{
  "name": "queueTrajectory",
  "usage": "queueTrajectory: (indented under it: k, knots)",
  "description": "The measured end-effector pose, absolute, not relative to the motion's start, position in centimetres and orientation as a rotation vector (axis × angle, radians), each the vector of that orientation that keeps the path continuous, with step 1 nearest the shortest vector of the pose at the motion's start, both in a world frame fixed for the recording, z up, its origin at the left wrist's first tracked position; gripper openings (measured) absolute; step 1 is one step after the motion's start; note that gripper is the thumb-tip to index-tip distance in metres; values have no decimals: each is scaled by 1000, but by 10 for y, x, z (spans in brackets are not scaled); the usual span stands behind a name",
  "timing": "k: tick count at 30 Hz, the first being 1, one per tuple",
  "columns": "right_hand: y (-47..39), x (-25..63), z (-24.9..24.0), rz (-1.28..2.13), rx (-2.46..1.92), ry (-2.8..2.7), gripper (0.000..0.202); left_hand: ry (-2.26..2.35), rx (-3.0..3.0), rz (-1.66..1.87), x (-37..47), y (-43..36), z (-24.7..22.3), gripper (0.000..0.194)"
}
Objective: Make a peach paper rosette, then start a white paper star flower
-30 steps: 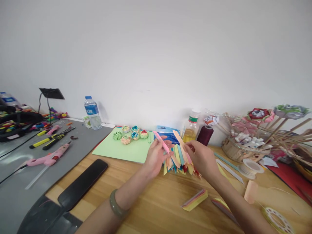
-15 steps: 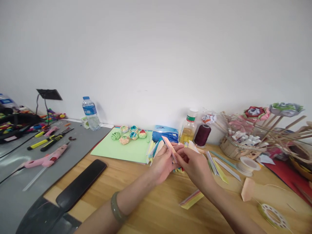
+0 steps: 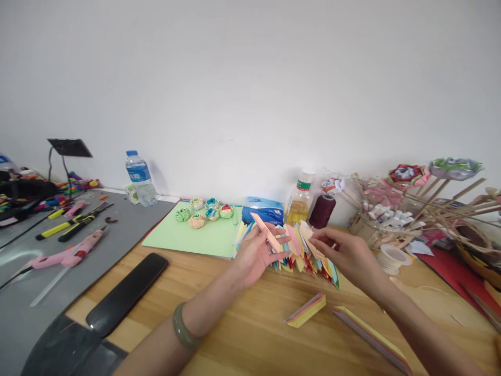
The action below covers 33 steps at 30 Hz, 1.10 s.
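Observation:
My left hand (image 3: 253, 257) has a folded peach paper strip (image 3: 266, 233) between thumb and fingers, its other fingers spread. To its right, my right hand (image 3: 344, 251) pinches at the edge of a pale folded paper strip (image 3: 307, 230). That strip stands at the right part of a pile of many-coloured folded papers (image 3: 297, 249), which my left fingers partly cover. Nearer to me lies a short folded strip stack (image 3: 307, 310) in yellow and purple. A longer stack of folded strips (image 3: 371, 337) lies beside my right forearm.
Several paper rosettes sit on a green sheet (image 3: 183, 242). Behind the pile stand a blue tissue pack (image 3: 262, 209), an oil bottle (image 3: 299, 206) and a dark thread spool (image 3: 322, 211). Paper flowers on sticks (image 3: 409, 175) fill the right. A pink glue gun (image 3: 74, 251) lies left.
My right hand has left the peach strip and moved right to the pile. The left hand keeps the strip, its fingers now more spread. More of the pile shows.

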State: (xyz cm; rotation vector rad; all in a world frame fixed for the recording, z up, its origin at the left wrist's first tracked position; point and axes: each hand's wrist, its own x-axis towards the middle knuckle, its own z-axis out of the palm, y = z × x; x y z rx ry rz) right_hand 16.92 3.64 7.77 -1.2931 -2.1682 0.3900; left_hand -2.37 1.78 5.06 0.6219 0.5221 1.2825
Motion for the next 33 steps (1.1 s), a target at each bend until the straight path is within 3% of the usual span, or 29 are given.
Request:
queueTrajectory:
  k: [6,16,25,28,33]
  knots:
    - [17,194,59,588,-1159,-2481,7,522,594,1315,-26,19,53,7]
    - [32,185,48,222,-1400,-2284,19,554,610,1511,-39,25,61,8]
    - [48,113,53,141,-1748,-2436,17,607,563,1582,-45,28,61,9]
    - [55,101,47,137,-1914,-2456,27,607,565,1587,-44,28,62,8]
    - [61,101,48,122,-2043,-2456,26,607,581,1575,-44,27,62,8]
